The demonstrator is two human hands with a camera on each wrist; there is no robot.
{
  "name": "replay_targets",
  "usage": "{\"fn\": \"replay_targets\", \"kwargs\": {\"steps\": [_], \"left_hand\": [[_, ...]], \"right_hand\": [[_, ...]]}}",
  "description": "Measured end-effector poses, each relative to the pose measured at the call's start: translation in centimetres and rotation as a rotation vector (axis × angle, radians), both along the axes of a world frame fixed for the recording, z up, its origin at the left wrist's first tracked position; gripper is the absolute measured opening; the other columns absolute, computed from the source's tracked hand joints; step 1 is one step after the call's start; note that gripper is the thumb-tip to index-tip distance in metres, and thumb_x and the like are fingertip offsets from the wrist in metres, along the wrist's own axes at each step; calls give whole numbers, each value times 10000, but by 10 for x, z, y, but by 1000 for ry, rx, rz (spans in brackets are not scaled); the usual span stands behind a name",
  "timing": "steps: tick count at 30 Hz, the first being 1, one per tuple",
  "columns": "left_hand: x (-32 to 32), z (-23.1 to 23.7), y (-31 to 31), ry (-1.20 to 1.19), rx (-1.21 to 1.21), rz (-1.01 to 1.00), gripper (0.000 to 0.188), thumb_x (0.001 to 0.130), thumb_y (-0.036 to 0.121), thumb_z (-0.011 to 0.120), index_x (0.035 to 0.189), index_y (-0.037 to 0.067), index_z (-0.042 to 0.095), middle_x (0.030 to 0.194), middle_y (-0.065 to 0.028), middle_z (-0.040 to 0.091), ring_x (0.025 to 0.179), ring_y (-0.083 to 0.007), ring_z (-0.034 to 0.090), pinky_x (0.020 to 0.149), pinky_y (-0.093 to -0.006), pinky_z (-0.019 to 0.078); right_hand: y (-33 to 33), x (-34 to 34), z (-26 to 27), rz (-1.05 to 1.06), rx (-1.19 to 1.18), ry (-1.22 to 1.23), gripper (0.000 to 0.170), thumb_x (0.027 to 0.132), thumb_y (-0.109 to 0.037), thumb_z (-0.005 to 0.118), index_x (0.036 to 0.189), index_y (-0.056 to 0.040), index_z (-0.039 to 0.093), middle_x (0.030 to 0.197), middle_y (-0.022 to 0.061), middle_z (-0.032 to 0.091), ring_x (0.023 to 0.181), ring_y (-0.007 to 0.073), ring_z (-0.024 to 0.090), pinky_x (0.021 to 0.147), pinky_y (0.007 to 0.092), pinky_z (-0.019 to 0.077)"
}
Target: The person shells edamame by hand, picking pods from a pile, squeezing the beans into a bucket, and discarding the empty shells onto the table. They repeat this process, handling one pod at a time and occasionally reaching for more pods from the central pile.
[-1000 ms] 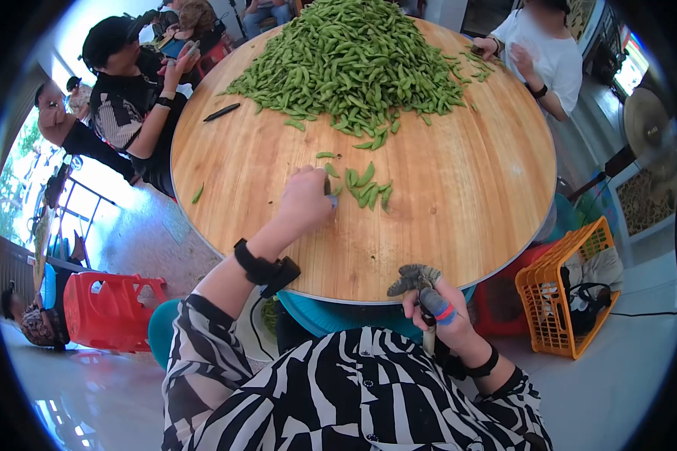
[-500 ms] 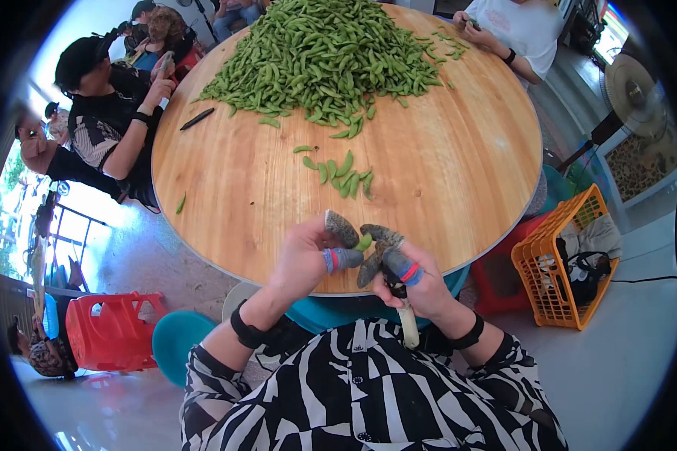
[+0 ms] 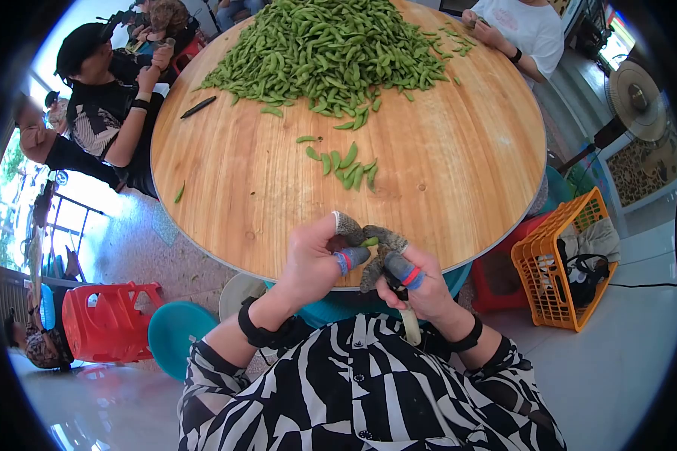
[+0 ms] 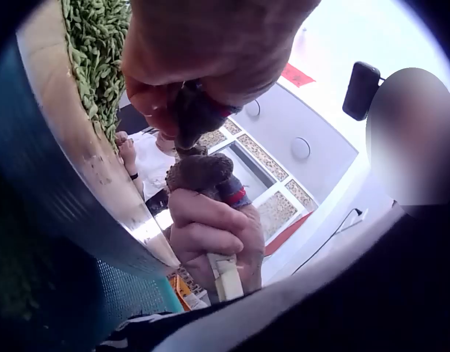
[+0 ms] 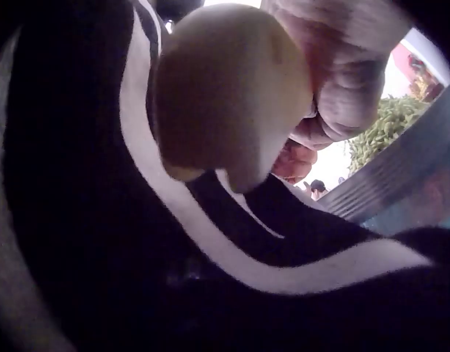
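At the near edge of the round wooden table (image 3: pixel 474 173), both hands meet around a small green soybean pod (image 3: pixel 370 242). My left hand (image 3: pixel 310 259) pinches the pod between thumb and forefinger, which wear dark, worn finger covers. Opposite it, my right hand (image 3: pixel 423 293), with similar covers and a red band at the thumb, has its fingertips right at the pod. Curled lower fingers of this hand grip a tool by its pale handle (image 3: pixel 410 328); its working end is hidden. That handle (image 5: pixel 225 95) looms large in the right wrist view. Several loose pods (image 3: pixel 348 171) lie beyond the hands.
A tall heap of pods (image 3: pixel 323 60) covers the far side of the table. A black pen (image 3: pixel 198 107) lies at the left. Around the table are a red stool (image 3: pixel 101 319), a teal basin (image 3: pixel 177 342), an orange crate (image 3: pixel 530 278), a fan (image 3: pixel 638 98) and seated people.
My left hand has come back from the loose pods to my right hand, bringing a pod. Over the last half second both hands stay together, and less of the pod shows.
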State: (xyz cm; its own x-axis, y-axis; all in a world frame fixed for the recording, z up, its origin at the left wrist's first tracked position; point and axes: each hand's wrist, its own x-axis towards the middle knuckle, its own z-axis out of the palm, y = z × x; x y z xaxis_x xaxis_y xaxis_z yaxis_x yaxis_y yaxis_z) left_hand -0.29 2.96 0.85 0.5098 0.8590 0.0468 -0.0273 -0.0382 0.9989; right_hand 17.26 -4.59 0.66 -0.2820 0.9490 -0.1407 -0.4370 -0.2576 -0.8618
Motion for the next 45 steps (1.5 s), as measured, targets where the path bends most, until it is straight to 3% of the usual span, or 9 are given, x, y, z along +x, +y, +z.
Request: {"fn": "replay_targets", "kwargs": {"steps": [15, 24, 27, 29, 30, 32, 36, 41, 45], "left_hand": [[1, -6, -6, -105, -17, 44, 217, 756, -76, 698, 933, -2, 597, 871, -26, 646, 810, -81, 593, 735, -236, 498], [-3, -8, 2, -567, -782, -190, 237, 713, -86, 709, 872, 35, 583, 801, -78, 641, 565, -141, 573, 449, -238, 427], [0, -2, -2, -349, -663, -48, 192, 764, -47, 684, 915, 22, 587, 761, -95, 628, 574, -145, 582, 454, -266, 437], [1, -2, -7, 167, 459, 46, 214, 773, -21, 672, 968, 12, 592, 737, -137, 601, 588, -202, 594, 476, -307, 449], [1, 0, -8, 169, 457, 46, 214, 773, -21, 672, 968, 12, 592, 737, -137, 601, 588, -202, 594, 476, -307, 449], [2, 5, -8, 342, 991, 144, 226, 746, 28, 717, 944, 13, 612, 741, -130, 605, 623, -238, 615, 538, -317, 476], [-3, 0, -5, 339, 998, 132, 238, 714, 35, 750, 921, 20, 633, 755, -148, 607, 633, -265, 607, 557, -310, 473], [-3, 10, 0, 66, 313, -60, 235, 768, 77, 743, 953, -8, 627, 823, -86, 657, 660, -145, 606, 583, -284, 487], [-2, 5, -1, -33, 252, -26, 171, 820, 74, 703, 952, -4, 629, 784, -40, 637, 659, -63, 554, 568, -245, 465]], "right_hand": [[-3, 0, -1, -101, 67, -133, 363, 958, -60, 424, 1318, -49, 478, 665, 32, 556, 476, 31, 430, 419, 166, 331], [-1, 13, -5, 23, -48, 212, 331, 974, -104, 414, 1292, -35, 476, 744, 111, 596, 487, 55, 461, 398, 167, 341], [2, 17, -12, 89, -112, 305, 306, 976, -136, 405, 1243, -14, 493, 751, 120, 586, 490, 72, 470, 380, 173, 345], [4, 12, -11, 15, -226, 365, 291, 974, -168, 405, 1193, -8, 509, 755, 131, 578, 484, 96, 476, 364, 174, 340], [5, 11, -10, 15, -228, 366, 291, 974, -168, 405, 1193, -8, 509, 755, 131, 578, 484, 96, 476, 364, 174, 340], [6, 9, -7, 39, -341, 511, 298, 963, -188, 432, 1191, -16, 514, 754, 131, 579, 478, 115, 482, 351, 175, 333], [5, 7, -16, 75, -294, 543, 299, 963, -206, 434, 1177, -17, 520, 761, 131, 583, 475, 122, 491, 337, 182, 326], [3, 2, -12, 12, -285, 499, 295, 963, -213, 450, 1166, -13, 524, 785, 147, 598, 469, 132, 505, 324, 190, 335], [4, 5, -8, 41, -258, 535, 282, 954, -193, 479, 1163, -13, 532, 808, 154, 608, 476, 131, 521, 327, 188, 339]]}}
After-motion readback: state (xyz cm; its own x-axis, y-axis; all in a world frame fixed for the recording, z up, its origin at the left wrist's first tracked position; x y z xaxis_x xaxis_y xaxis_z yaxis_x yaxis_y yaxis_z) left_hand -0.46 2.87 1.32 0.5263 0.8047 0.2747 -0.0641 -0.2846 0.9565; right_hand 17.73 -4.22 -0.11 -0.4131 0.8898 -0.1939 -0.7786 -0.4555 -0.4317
